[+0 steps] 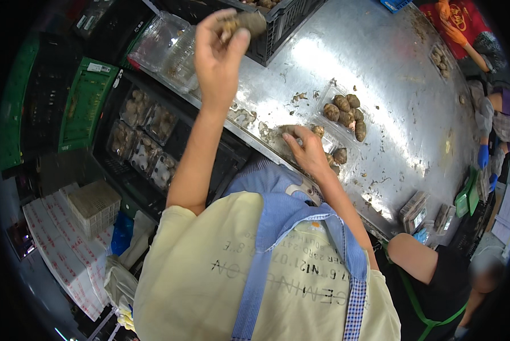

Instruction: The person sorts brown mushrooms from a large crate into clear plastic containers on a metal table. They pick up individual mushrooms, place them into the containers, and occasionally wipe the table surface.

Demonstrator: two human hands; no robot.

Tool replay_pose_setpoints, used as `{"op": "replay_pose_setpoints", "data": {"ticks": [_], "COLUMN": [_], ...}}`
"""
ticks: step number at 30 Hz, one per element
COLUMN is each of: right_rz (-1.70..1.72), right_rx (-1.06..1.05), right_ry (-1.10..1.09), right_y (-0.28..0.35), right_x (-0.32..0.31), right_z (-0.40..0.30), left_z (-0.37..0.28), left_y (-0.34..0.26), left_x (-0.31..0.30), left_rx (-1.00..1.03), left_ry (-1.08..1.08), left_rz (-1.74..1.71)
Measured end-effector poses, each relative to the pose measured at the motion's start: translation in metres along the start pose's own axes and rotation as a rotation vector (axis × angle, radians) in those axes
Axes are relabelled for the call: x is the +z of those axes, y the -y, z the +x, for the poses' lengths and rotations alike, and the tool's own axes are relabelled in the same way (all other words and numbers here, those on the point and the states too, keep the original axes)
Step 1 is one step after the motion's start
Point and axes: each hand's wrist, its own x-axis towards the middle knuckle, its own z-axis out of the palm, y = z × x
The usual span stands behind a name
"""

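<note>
My left hand (220, 51) is raised near the black crate, fingers closed around a brown, rough-skinned taro corm (250, 24) that looks blurred. Low over the steel table (391, 85), my right hand (308, 147) has its fingers curled. Whether something small is between its fingertips, I cannot tell. Just beyond that hand, several small taro corms (345, 115) sit in a clear plastic clamshell box (328, 94). A few more corms (340, 156) lie beside my right wrist, partly hidden by it.
The black plastic crate (276, 34) holds more corms. Empty clear clamshells (163, 47) are stacked at the table's left edge. Below stands a black crate of filled boxes (146, 136). Dirt scraps litter the table. Co-workers' gloved hands (455, 34) are at the far right; another person (425, 281) stands close by.
</note>
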Motion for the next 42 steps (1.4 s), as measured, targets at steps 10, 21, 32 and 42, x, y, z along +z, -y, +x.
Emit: {"op": "replay_pose_setpoints", "data": {"ticks": [10, 21, 32, 42], "right_rz": [0.127, -0.108, -0.052, 0.469], "right_rx": [0.288, 0.592, 0.324, 0.284], "right_ry": [-0.152, -0.460, -0.430, -0.466], "right_y": [-0.001, -0.035, -0.079, -0.081], "right_x": [-0.014, -0.064, -0.098, -0.091], "right_z": [-0.030, -0.117, -0.121, -0.122], "left_z": [0.101, -0.074, -0.200, -0.191], "left_y": [0.019, 0.044, 0.050, 0.012], "left_x": [0.001, 0.066, 0.130, 0.131], "left_rx": [0.185, 0.095, -0.028, -0.247], "left_ry": [0.201, 0.645, 1.177, 0.918], "left_rz": [0.386, 0.333, 0.628, 0.578]}}
